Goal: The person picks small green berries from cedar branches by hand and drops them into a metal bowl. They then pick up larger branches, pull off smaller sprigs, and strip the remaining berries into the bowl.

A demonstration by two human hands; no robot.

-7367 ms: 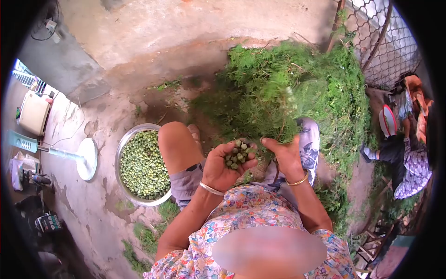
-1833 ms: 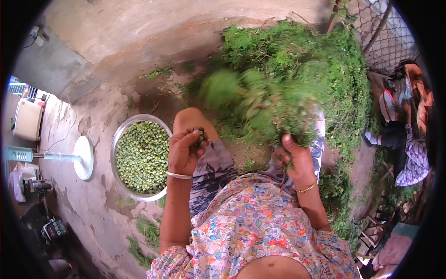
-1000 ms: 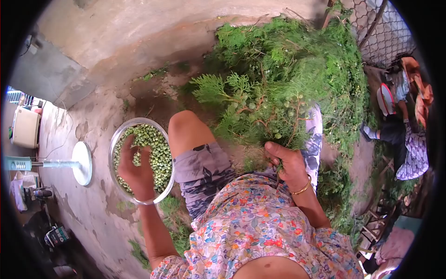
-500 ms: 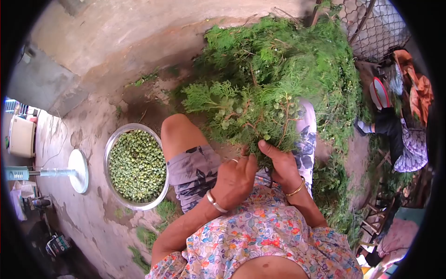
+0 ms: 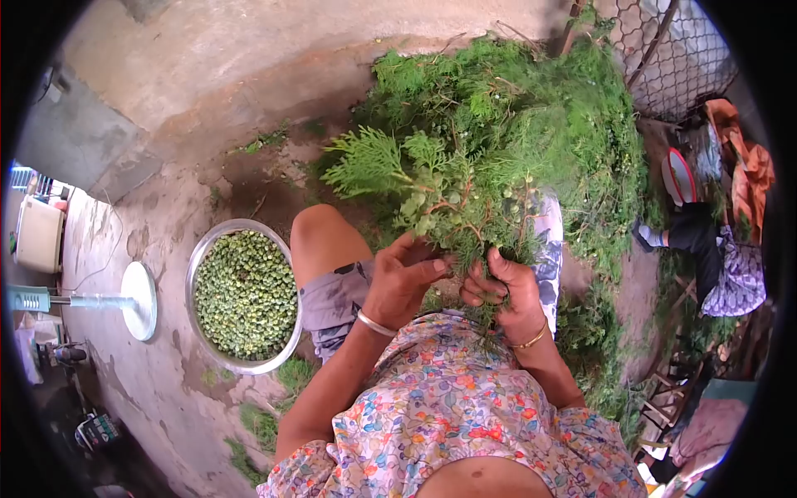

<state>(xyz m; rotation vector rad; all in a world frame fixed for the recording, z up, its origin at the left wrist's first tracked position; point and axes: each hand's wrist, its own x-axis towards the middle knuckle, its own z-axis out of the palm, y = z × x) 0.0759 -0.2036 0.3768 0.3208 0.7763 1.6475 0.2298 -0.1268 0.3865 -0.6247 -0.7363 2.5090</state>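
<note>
A leafy arborvitae branch point(image 5: 448, 199) with flat green sprays, brown twigs and small round green cones rises over my lap. My right hand point(image 5: 513, 290), with a gold bracelet at the wrist, is closed around its lower stem. On the other side, my left hand point(image 5: 400, 280), wearing a silver bangle, is among the lower twigs. Its thumb and fingers are drawn together there, and foliage hides what lies between them. Beside my left knee sits a round metal basin point(image 5: 193, 286) filled with green cones point(image 5: 247, 290).
A large heap of cut green branches point(image 5: 573, 124) lies ahead and to the right, against a wall point(image 5: 249, 75). A pedestal fan point(image 5: 139, 300) is at left. Someone's leg in dark trousers point(image 5: 696, 241) shows at right, near a red-rimmed round object point(image 5: 679, 176) and orange cloth point(image 5: 743, 166).
My left hand has shifted left and up, its fingers now under the leaves. My right hand has turned, fingers curled around the stem. The branch has tilted slightly.
</note>
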